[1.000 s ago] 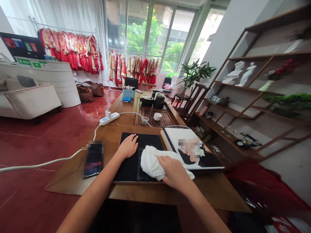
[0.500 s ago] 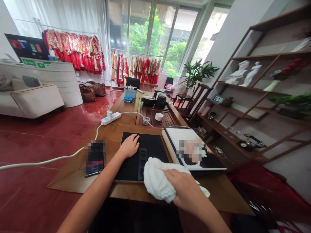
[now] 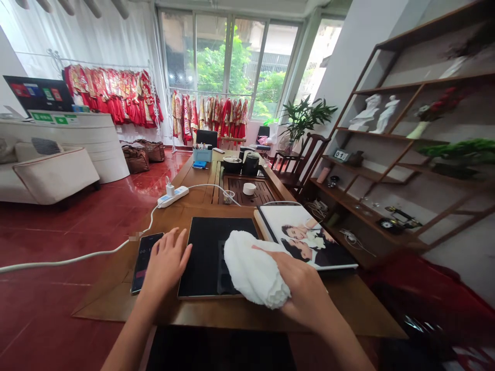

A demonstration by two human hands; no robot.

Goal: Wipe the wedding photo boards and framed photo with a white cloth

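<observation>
My right hand (image 3: pixel 303 286) grips a bunched white towel (image 3: pixel 253 268), which hides the lower right part of a flat black panel (image 3: pixel 204 247). That panel lies on the wooden table, and a darker strip with rectangles shows on it beside the towel. With fingers spread, my left hand (image 3: pixel 166 263) is between the panel's left edge and a phone (image 3: pixel 139 278), partly covering the phone. Whether it touches the phone I cannot tell. A photo album (image 3: pixel 305 234) with a picture of two people on its cover lies right of the panel.
A power strip (image 3: pixel 172 197) with a white cable stands at the table's left edge. Farther back are a tea tray (image 3: pixel 263 195) with a white cup (image 3: pixel 249 188), a black kettle (image 3: pixel 251 164) and a blue box (image 3: pixel 202 153). A shelf unit (image 3: pixel 392 136) lines the right wall.
My left hand has come off the panel and moved left beside the phone. The towel has shifted slightly up and left in my right hand's hold. The camera view has tilted a little.
</observation>
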